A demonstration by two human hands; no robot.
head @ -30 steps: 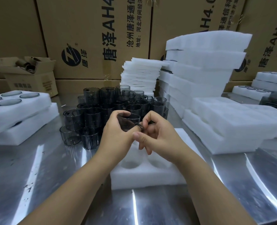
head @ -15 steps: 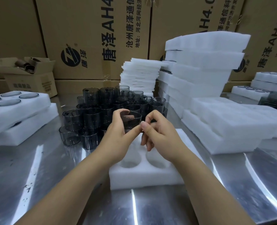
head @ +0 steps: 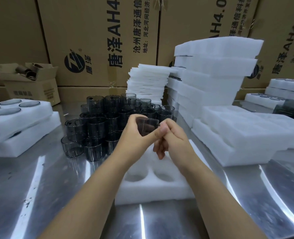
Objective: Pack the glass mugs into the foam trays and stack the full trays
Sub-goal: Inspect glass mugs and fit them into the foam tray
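Plainly the step in hand is seating one mug; the left hand point(head: 135, 137) grasps a smoky glass mug point(head: 147, 127) round its wall, in the air above the open foam tray point(head: 153, 192) that lies on the steel surface point(head: 39, 187). The right hand point(head: 174, 142) has its fingers curled against the mug's right side, about where a handle would be; blur hides whether it pinches anything, so I cannot tell. To do it well, I judge the mug should be turned until its handle suits the pocket, lowered straight, and pressed level; glass forced in tilted could chip or tear the foam. Two round pockets point(head: 135, 177) nearest the camera show bare; the further ones are hidden behind the hands. On the left a filled tray point(head: 42, 111) shows mug rims in its pockets and rests on another tray; loose mugs point(head: 98, 121) stand piled just beyond the hands; a small cardboard box point(head: 32, 87) holds dark things too blurred to name.
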